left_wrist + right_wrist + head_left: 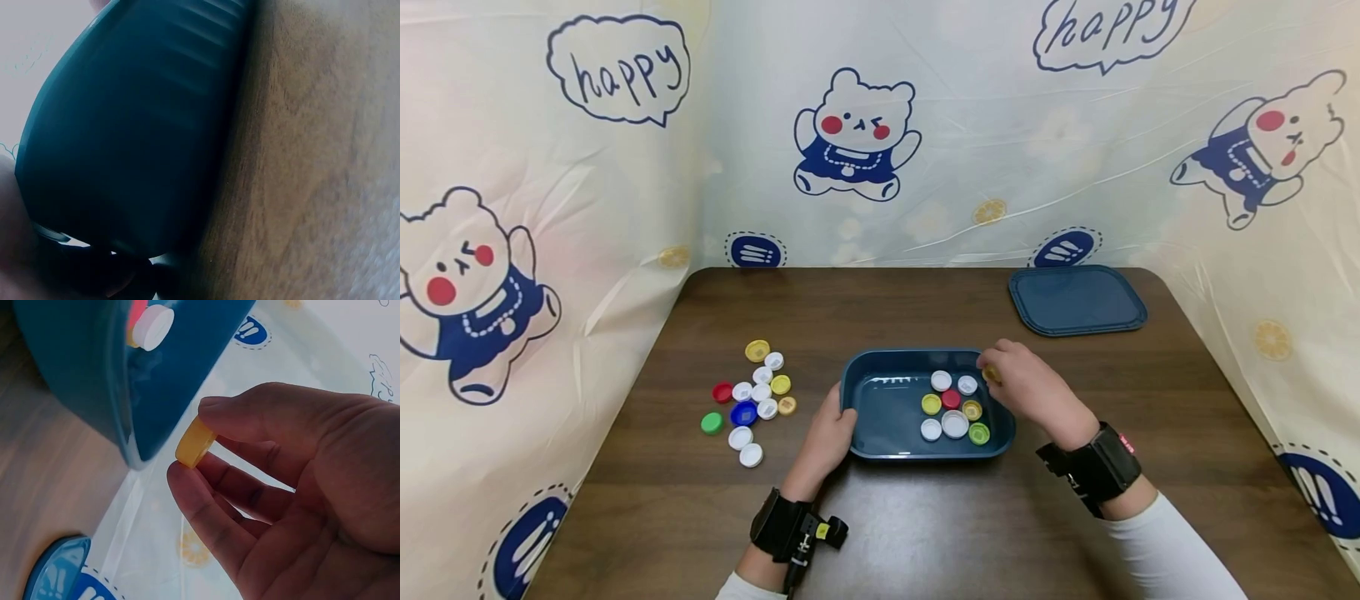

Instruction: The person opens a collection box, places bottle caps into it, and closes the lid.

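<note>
A deep blue tray (880,421) stands on the table, with several white, yellow, red and green bottle caps grouped in its right half. My left hand (826,437) grips the tray's left end, thumb at the rim; the tray's outer wall (125,125) fills much of the left wrist view, hiding most of the fingers. Above the tray's right end, my right hand (1030,387) pinches a yellow bottle cap (195,442) between thumb and fingertips. That cap is apart from the tray wall. A white cap (154,328) inside the tray shows in the right wrist view.
Left of the tray, loose caps lie on the table (700,500), among them a blue cap (743,413), a green cap (712,423) and several white ones. A flat blue tray or lid (1078,300) lies at the back right. A printed curtain (955,150) surrounds the table.
</note>
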`<state>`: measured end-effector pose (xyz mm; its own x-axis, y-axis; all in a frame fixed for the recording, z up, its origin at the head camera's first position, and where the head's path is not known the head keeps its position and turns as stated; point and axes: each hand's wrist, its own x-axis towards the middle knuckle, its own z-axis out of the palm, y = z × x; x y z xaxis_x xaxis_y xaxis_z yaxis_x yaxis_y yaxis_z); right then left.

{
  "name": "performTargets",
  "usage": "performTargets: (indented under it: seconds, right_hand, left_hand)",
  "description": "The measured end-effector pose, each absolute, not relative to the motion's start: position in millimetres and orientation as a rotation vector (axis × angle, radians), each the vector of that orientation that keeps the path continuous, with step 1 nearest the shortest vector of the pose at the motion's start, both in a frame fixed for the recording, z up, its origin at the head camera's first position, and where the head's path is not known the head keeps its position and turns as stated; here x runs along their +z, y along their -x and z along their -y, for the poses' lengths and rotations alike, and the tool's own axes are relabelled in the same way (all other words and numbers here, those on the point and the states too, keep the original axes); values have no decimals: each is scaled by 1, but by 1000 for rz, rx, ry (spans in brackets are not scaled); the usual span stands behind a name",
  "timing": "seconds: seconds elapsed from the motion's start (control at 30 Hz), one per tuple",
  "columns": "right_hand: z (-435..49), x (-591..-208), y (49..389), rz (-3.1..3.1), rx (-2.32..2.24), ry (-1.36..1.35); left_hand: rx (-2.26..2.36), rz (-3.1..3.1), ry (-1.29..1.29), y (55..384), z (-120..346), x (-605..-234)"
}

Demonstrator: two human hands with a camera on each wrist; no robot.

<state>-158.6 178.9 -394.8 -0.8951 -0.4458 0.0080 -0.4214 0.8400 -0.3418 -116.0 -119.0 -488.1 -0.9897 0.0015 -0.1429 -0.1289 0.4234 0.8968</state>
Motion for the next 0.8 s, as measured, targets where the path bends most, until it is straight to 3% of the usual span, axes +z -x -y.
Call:
performTargets:
  seconds: [0.8]
  right_hand:
    - [-163,-400,159,-2859,-404,700]
  left_hand:
    - [1660,-2522,75,116,120,-488]
